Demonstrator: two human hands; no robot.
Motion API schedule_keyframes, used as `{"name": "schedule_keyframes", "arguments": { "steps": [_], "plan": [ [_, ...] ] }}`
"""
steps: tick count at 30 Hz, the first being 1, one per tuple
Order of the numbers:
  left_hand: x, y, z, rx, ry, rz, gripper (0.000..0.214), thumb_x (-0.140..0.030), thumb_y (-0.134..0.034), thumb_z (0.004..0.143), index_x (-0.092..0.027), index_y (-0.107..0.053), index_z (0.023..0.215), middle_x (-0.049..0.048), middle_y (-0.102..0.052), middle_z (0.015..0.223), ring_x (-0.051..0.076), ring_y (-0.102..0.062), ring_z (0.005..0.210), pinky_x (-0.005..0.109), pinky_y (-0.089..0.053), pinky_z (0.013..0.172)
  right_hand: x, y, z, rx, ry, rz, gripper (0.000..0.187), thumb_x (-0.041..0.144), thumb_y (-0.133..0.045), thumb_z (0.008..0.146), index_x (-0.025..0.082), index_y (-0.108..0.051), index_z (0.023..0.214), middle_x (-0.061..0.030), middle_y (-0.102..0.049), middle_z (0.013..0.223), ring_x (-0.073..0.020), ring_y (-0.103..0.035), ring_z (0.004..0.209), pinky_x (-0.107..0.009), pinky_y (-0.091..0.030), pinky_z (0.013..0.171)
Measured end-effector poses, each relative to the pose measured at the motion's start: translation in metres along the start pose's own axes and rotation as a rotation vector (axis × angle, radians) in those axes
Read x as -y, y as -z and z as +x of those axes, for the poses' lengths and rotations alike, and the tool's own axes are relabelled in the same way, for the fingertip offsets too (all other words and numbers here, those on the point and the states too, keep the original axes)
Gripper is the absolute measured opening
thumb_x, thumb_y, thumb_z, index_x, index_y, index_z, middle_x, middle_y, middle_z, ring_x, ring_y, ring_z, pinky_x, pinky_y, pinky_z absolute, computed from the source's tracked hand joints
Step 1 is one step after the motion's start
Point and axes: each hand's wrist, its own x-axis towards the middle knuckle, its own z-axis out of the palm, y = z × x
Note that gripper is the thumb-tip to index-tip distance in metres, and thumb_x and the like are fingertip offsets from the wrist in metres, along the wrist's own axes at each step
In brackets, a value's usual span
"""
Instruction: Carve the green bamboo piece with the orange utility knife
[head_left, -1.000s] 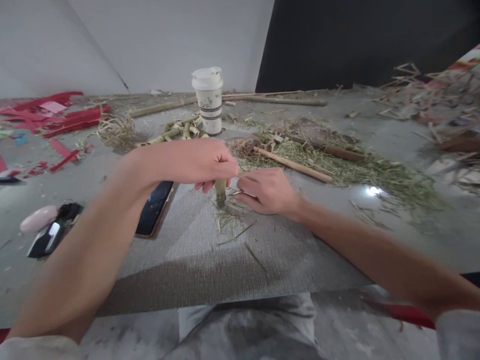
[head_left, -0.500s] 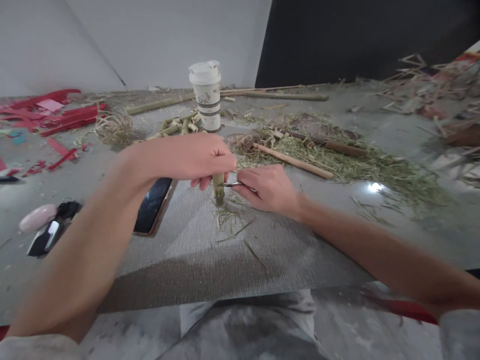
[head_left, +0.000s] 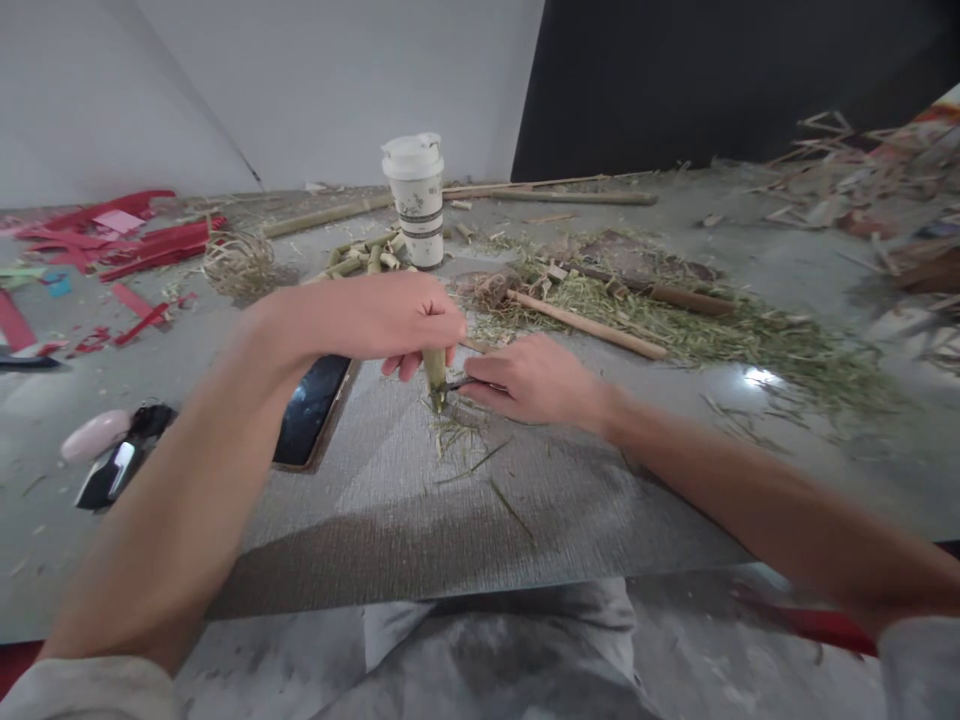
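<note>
My left hand (head_left: 409,318) is closed around the top of a short green bamboo piece (head_left: 435,375), which stands nearly upright with its lower end at the table mat. From the right, my right hand (head_left: 529,380) grips a small knife (head_left: 459,383); its handle is mostly hidden in the fingers. The blade touches the bamboo near its lower end. Thin green shavings (head_left: 459,435) lie on the grey mat (head_left: 420,540) around the foot of the piece.
A phone (head_left: 313,410) lies beside my left forearm. Behind my hands stand a lidded paper cup (head_left: 416,205) and several cut bamboo pieces (head_left: 352,262). A wooden stick (head_left: 589,325) and a heap of shavings (head_left: 780,345) lie right. Red strips (head_left: 161,248) and a woven ball (head_left: 238,265) are left.
My right hand has brought the knife down along the bamboo, from its middle to near the lower end. My left hand keeps its hold. The view has shifted slightly.
</note>
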Motion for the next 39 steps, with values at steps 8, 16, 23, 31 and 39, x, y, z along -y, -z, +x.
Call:
{"name": "schedule_keyframes", "arguments": {
  "steps": [8,16,23,31,39],
  "plan": [
    [-0.001,0.001,0.002,0.007,-0.019,0.027,0.035,-0.033,-0.052,0.099,-0.021,-0.067,0.07,0.0037,-0.067,0.062,0.016,-0.06,0.054,0.028,-0.044,0.055,-0.006,-0.004,-0.005,0.041,0.072,0.054,0.045,0.049,-0.046,0.114,0.022,-0.065,0.083,0.0012,-0.059,0.065,-0.014,-0.036,0.057,-0.035,-0.014,0.061],
    [0.003,0.001,0.004,-0.001,-0.033,0.014,0.035,-0.032,-0.051,0.1,-0.02,-0.071,0.074,0.0033,-0.067,0.063,0.016,-0.061,0.054,0.029,-0.046,0.057,-0.003,-0.01,-0.003,-0.145,-0.008,0.045,0.051,0.051,-0.036,0.116,0.021,-0.065,0.088,-0.0026,-0.067,0.077,-0.0153,-0.046,0.063,-0.036,-0.016,0.062],
    [0.001,0.001,0.002,0.01,-0.028,-0.006,0.036,-0.029,-0.048,0.103,-0.02,-0.072,0.077,0.0023,-0.068,0.065,0.014,-0.059,0.054,0.027,-0.045,0.056,-0.001,-0.012,-0.001,-0.038,-0.018,0.071,0.047,0.049,-0.041,0.115,0.022,-0.064,0.083,-0.0001,-0.062,0.07,-0.0143,-0.039,0.058,-0.035,-0.015,0.061],
    [-0.006,-0.001,0.0,0.011,-0.012,0.003,0.035,-0.024,-0.045,0.102,-0.018,-0.067,0.075,0.0014,-0.065,0.062,0.013,-0.061,0.058,0.024,-0.042,0.056,-0.005,-0.015,-0.007,-0.279,-0.026,0.068,0.052,0.053,-0.036,0.116,0.021,-0.065,0.086,-0.002,-0.064,0.073,-0.0151,-0.047,0.062,-0.034,-0.021,0.061],
    [-0.005,0.0,-0.003,-0.002,-0.006,0.0,0.037,-0.026,-0.045,0.103,-0.017,-0.074,0.082,0.002,-0.066,0.064,0.013,-0.061,0.058,0.024,-0.045,0.057,0.007,-0.009,-0.001,-0.014,-0.042,0.05,0.047,0.049,-0.042,0.115,0.022,-0.067,0.086,-0.0004,-0.063,0.069,-0.0147,-0.04,0.057,-0.035,-0.015,0.06]
  ]
}}
